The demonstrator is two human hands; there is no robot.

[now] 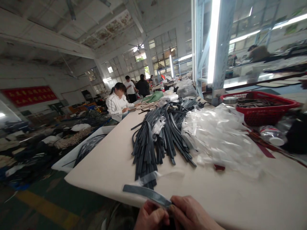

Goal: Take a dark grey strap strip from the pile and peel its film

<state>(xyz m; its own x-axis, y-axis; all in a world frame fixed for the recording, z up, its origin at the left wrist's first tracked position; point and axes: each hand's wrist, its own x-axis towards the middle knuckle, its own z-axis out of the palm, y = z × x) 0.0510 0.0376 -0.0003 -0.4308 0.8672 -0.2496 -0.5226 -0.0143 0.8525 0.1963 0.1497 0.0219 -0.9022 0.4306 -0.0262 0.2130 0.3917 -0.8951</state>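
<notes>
At the bottom edge, my left hand and my right hand meet, both pinching one end of a dark grey strap covered in clear film. The strap sticks out to the left over the near edge of the cream table. Just beyond it lies a big pile of dark straps, some in clear sleeves. A heap of clear plastic bags lies to the right of the pile.
A red basket with dark pieces stands at the far right, a plastic bottle lying near it. A white bin sits left of the table. A person in white works at the far end; others stand behind.
</notes>
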